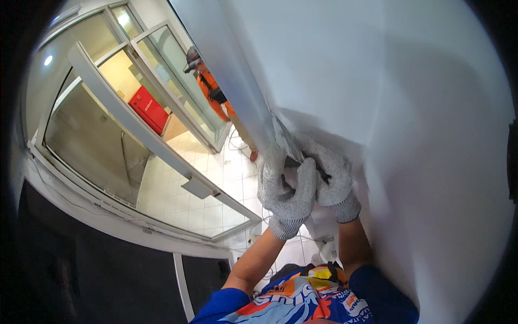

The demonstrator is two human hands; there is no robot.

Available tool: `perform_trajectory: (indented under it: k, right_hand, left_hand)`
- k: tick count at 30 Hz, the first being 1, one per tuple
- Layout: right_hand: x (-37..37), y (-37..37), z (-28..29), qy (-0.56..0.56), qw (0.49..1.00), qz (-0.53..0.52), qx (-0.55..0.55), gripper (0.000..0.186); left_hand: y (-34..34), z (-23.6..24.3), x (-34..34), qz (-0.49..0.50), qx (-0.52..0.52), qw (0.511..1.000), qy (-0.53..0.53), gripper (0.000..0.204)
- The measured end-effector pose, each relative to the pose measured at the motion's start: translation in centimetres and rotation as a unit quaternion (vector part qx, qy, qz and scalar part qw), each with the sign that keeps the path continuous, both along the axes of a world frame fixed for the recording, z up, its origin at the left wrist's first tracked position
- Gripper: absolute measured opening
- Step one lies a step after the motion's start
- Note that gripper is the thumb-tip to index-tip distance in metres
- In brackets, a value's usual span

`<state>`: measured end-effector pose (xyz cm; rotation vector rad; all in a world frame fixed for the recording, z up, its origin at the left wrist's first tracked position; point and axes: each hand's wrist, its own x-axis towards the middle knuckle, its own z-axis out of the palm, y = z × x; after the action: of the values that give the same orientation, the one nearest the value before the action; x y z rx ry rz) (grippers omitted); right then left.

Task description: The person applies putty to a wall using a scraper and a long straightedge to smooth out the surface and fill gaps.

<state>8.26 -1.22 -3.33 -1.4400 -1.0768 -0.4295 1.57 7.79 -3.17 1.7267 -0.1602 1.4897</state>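
Observation:
My left hand [287,189], in a grey knit glove, is closed at the lower end of a silver-grey metal profile [243,75]. Its thumb and fingers curl toward each other around a dark gap. Close beside it on the right, my right hand [330,175] wears a matching glove and is bent closed against the white wall panel [324,65]. A small dark piece [292,162] shows between the two hands. I cannot make out what it is or which hand holds it, as the gloves cover most of it.
Left stands a metal-framed glass door [162,143] with a lock box [197,187]. Beyond the profile, a person [216,94] in an orange top and cap stands on white floor tiles [186,175]. A red cabinet [148,110] hangs behind the doorway. Cables [236,141] lie on the floor.

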Motion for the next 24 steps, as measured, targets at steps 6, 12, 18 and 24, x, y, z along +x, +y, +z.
perform_trajectory:
  k: [6, 12, 18, 24]
  right_hand:
    - [-0.8, 1.6, 0.1, 0.004, 0.996, -0.002, 0.085, 0.042]
    - [-1.6, 1.6, -0.1, 0.010, 0.997, -0.015, 0.076, 0.043]
    - [-0.7, 1.7, 0.3, 0.029, 0.996, 0.013, 0.080, 0.043]
    - [-0.5, 1.4, 0.5, 0.038, 0.996, 0.036, 0.070, 0.043]
  left_hand:
    - [1.0, 0.2, -0.2, 0.010, -0.012, 1.000, 0.016, 0.046]
    - [1.4, -0.1, -0.5, 0.035, 0.024, 0.999, 0.018, 0.044]
    - [1.4, 0.7, -0.1, 0.044, 0.025, 0.999, 0.014, 0.042]
    - [1.4, 0.1, 0.2, 0.032, 0.008, 0.999, 0.001, 0.041]
